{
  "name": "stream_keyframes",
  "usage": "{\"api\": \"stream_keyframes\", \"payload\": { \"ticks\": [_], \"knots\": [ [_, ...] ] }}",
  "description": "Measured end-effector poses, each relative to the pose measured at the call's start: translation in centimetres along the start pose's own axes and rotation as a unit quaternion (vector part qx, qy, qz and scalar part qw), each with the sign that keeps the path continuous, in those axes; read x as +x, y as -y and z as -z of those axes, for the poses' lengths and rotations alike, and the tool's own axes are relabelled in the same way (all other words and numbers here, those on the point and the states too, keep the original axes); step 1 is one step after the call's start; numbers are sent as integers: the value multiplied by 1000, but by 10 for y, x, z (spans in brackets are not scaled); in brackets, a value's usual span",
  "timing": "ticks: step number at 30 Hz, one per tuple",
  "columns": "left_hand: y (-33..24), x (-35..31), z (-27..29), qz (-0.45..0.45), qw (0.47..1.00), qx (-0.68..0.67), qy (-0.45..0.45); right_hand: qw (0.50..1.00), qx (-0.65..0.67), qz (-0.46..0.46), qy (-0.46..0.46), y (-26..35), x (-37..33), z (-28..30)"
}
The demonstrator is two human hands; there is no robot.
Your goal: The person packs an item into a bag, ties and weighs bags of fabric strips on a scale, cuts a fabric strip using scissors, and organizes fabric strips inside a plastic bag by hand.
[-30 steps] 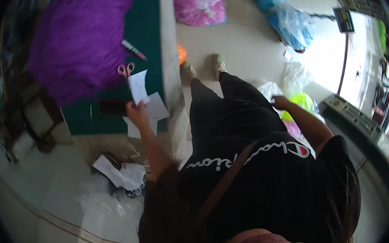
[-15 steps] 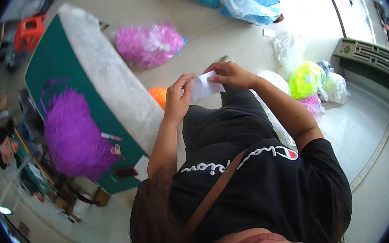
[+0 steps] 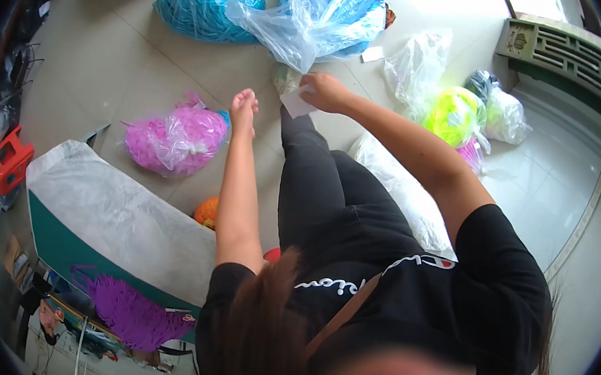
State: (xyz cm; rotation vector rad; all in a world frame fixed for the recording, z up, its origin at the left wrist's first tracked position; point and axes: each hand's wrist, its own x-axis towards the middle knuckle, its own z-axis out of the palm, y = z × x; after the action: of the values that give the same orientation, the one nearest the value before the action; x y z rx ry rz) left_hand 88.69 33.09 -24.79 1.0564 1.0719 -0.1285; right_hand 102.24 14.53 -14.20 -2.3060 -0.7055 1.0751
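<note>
My right hand (image 3: 325,92) pinches a small white sheet of paper (image 3: 299,104) above my outstretched leg. Apart from it, my left hand (image 3: 243,112) is raised with loosely bent fingers and nothing visible in it. Left of that hand, a clear bag of pink material (image 3: 178,139) lies on the floor. Ahead of my hands are a clear bag of teal strands (image 3: 209,7) and a clear bag of blue material (image 3: 335,14). Another small white piece of paper (image 3: 372,54) lies near the blue bag.
At the left stands a green table with a whitish cover (image 3: 119,192), bearing purple fringed material (image 3: 140,315) and scissors (image 3: 189,318). A red stool (image 3: 11,160) is beyond. To the right are a neon-yellow bag (image 3: 453,117), a long white bag (image 3: 402,186) and a green bench (image 3: 569,60).
My left hand has let go of the paper and moved left, while my right hand keeps it and has shifted forward. The view has moved, bringing the blue bags further into sight.
</note>
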Motion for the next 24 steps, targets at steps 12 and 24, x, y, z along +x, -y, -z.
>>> {"api": "stream_keyframes", "payload": {
  "ticks": [12,24],
  "knots": [
    [-36,305,-151,3,961,54,-270,867,-282,-410,10,-137,200,14],
    [-68,83,-189,7,918,-143,370,845,-290,-449,-31,-271,71,200]
  ]
}}
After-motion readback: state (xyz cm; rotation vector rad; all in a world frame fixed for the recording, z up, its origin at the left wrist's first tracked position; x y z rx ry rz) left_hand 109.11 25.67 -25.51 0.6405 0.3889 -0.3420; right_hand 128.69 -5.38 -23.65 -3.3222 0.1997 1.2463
